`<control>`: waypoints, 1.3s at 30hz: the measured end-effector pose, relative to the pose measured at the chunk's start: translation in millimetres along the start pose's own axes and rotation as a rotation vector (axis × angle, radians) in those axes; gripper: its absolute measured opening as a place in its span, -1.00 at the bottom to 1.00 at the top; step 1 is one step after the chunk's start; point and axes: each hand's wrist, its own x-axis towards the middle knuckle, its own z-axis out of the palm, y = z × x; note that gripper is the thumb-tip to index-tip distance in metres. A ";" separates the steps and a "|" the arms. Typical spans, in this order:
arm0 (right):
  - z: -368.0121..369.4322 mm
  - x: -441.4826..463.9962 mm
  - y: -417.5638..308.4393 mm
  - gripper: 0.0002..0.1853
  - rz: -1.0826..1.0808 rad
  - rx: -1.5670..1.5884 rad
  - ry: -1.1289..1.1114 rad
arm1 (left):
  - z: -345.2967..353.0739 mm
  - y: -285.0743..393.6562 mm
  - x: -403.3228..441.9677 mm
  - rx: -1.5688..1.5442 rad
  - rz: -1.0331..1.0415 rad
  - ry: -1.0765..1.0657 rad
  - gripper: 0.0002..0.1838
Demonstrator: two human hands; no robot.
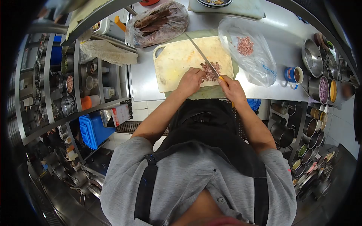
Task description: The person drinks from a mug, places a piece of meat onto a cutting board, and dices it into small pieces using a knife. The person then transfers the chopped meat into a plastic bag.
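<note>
A knife (203, 55) with a yellow handle is gripped in my right hand (231, 91), its long blade slanting away to the upper left. The blade lies across a small pile of chopped pinkish meat (209, 71) on the cream cutting board (171, 67). My left hand (191, 81) has its fingers curled and pressed together at the left edge of the pile, holding the meat. Its fingertips are partly hidden. Beneath the board lies a greenish mat (203, 93). To the right, a clear plastic bag (260, 69) holds diced pink meat (245, 45).
Behind the board's left corner sits a bag of dark brown meat strips (152, 22). A blue mug (291, 74), a metal colander (312, 56) and a pot of chopped purple food (323, 89) stand at right. Metal shelving (77, 75) borders the left.
</note>
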 end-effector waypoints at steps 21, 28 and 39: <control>16.7 -33.1 16.4 -0.68 0.024 0.001 -0.006 | 13.3 9.0 -12.0 0.029 -0.137 0.119 -0.74; 17.4 -37.2 15.4 -0.67 0.020 0.008 -0.032 | 12.4 8.6 -4.6 0.059 -0.097 0.009 -0.74; 19.7 -41.1 12.7 -0.65 0.010 0.014 -0.063 | 18.3 6.5 -7.8 0.021 -0.062 0.094 -0.89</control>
